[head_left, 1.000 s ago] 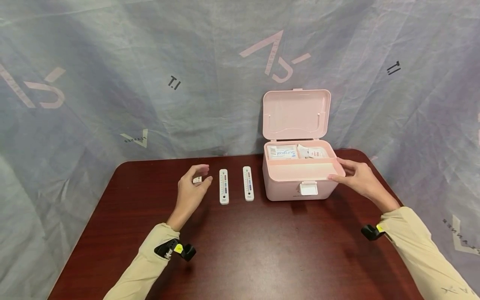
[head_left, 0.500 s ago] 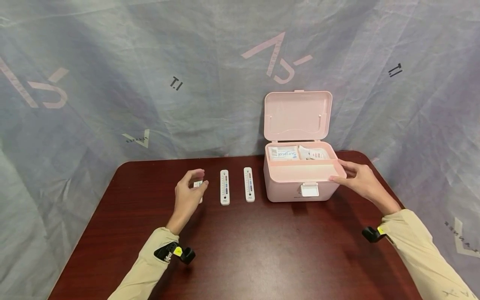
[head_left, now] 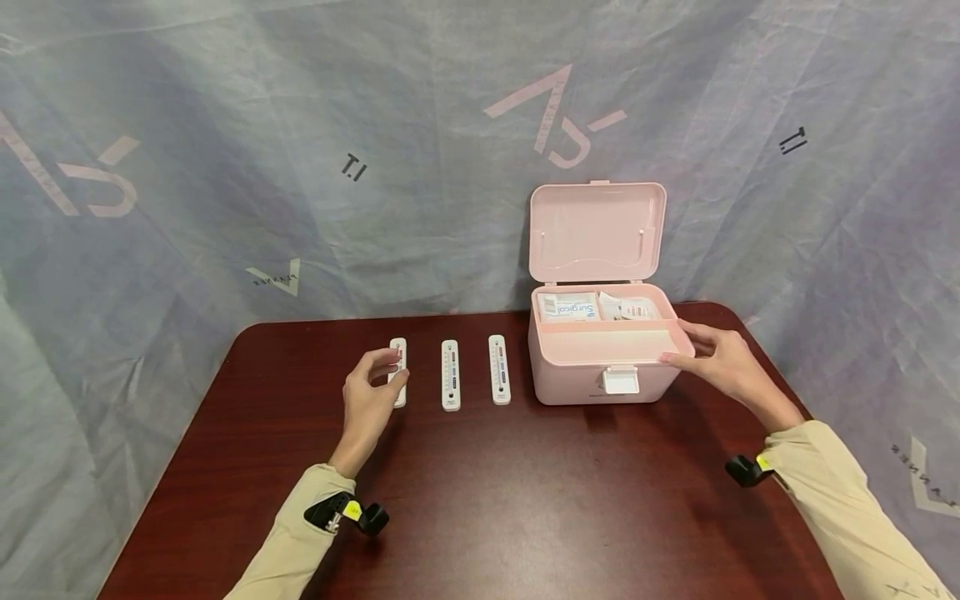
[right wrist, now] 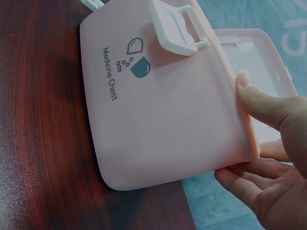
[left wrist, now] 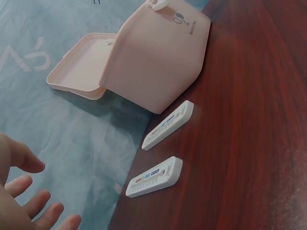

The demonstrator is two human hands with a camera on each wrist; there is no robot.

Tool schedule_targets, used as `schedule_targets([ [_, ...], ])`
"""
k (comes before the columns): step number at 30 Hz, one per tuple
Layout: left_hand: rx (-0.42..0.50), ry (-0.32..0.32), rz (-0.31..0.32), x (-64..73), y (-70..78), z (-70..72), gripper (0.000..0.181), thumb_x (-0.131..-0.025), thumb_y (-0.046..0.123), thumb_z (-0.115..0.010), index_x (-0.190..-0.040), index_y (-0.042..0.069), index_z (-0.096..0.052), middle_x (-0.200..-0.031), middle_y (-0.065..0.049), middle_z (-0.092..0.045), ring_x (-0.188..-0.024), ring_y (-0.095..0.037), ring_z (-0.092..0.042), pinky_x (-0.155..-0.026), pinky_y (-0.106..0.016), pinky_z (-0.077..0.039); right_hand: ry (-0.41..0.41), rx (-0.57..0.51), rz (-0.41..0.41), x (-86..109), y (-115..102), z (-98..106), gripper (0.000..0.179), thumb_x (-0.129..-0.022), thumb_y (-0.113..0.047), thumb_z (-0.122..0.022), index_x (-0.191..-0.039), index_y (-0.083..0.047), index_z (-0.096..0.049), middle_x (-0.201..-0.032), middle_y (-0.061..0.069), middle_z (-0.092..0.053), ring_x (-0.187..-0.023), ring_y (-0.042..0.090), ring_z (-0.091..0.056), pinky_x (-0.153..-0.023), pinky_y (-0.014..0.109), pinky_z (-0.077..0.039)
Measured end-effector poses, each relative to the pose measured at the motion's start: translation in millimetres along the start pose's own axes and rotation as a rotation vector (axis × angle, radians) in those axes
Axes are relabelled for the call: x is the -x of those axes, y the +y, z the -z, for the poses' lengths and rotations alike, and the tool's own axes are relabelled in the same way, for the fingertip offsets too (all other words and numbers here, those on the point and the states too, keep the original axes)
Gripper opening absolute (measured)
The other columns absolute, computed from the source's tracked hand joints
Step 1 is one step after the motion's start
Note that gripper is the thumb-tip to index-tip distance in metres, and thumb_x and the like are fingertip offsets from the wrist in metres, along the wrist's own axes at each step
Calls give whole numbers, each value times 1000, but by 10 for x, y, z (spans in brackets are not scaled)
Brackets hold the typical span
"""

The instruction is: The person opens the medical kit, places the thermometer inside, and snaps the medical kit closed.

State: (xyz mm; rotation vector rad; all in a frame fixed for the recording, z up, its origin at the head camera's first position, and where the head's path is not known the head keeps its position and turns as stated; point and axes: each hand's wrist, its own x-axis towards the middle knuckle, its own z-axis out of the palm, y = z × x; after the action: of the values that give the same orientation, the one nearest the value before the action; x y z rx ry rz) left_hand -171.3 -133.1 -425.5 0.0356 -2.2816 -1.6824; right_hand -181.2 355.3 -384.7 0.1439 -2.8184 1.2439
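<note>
Three white wall thermometers stand in a row on the table, the left one [head_left: 402, 360], the middle one [head_left: 450, 375] and the right one [head_left: 498, 370]. My left hand [head_left: 367, 400] is at the left thermometer, thumb and fingers spread and overlapping it in the head view. The left wrist view shows nothing between those fingers [left wrist: 41, 203]. To the right is a pink medicine chest [head_left: 564, 385] with its lid [head_left: 597, 233] raised. My right hand [head_left: 722, 364] grips its right front corner, thumb [right wrist: 263, 101] on the rim and fingers along the side.
In the chest's back compartments lie a packet marked Surgical [head_left: 567, 307] and another white packet [head_left: 628, 309]. A white latch [head_left: 621, 380] hangs on its front. The dark red table [head_left: 525, 500] ends at a grey cloth backdrop [head_left: 420, 225].
My left hand has moved slightly left and down, and the left thermometer, mostly hidden by it before, now shows on the table. The right hand stays on the chest.
</note>
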Motion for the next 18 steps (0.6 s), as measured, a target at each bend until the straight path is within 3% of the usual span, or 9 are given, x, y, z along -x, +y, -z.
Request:
schedule_targets([
  [18,-21,57,113,43,-200,-24,34,-80,5,-70,-113,9,-62,-112,-13,-63,-102,-30,-59,-67,-17,-45,17,0,10,4,17,-13,79,-80,-33,-76,-139,5,-40,-132,30,-47,-110,40,-55,-66,9,-46],
])
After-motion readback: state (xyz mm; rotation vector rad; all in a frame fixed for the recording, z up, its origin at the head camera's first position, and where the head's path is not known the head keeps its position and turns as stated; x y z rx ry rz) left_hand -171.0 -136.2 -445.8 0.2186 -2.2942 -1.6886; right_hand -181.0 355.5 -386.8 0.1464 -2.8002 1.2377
